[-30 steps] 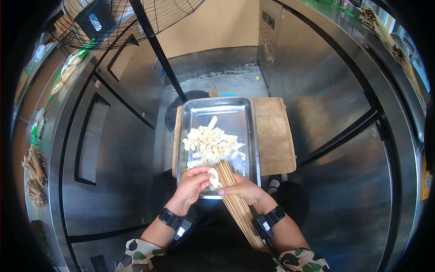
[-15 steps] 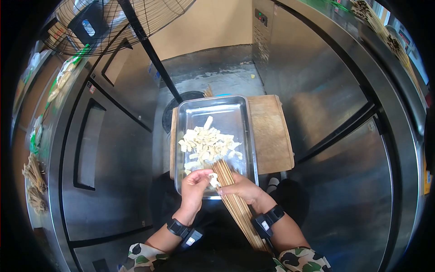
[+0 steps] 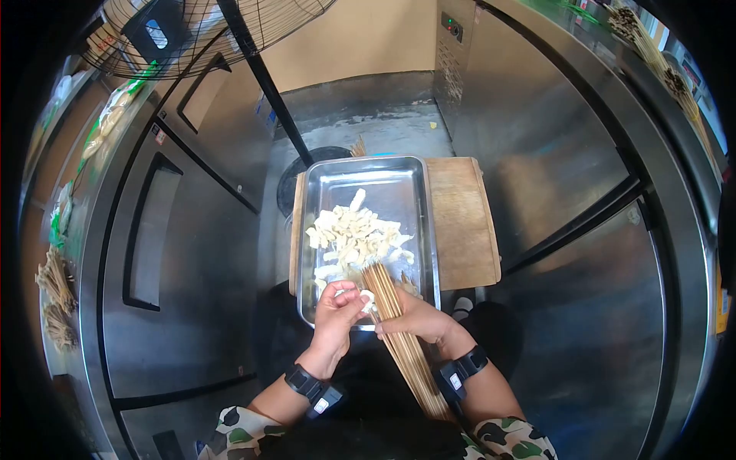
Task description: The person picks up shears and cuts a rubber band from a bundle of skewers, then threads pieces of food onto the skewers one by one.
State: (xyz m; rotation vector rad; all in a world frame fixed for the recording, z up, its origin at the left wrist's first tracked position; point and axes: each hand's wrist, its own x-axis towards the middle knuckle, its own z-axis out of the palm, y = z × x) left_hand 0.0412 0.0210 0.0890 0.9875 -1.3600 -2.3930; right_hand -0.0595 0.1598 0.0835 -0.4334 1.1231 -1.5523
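Observation:
A thick bundle of bamboo skewers (image 3: 410, 349) slants from my lap up over the near side of a metal tray (image 3: 424, 230). My right hand (image 3: 418, 320) is wrapped round the bundle near its upper end. Just left of the skewer tips, my left hand (image 3: 337, 313) pinches a small pale piece of food (image 3: 368, 300) between thumb and fingers, close against the skewers. A heap of similar pale, cut pieces (image 3: 356, 234) lies in the middle of the tray. The kind of food does not show clearly.
Under the tray is a wooden board (image 3: 464, 222). Steel cabinets stand on the left (image 3: 199, 307) and right (image 3: 567, 330). A black fan stand (image 3: 268, 92) rises behind the tray. More skewer bundles (image 3: 57, 287) lie on the left counter.
My left hand has turned slightly, its fingers curling more around the pale piece beside the skewers. The whole view has shifted a little; my right hand keeps its hold on the bundle.

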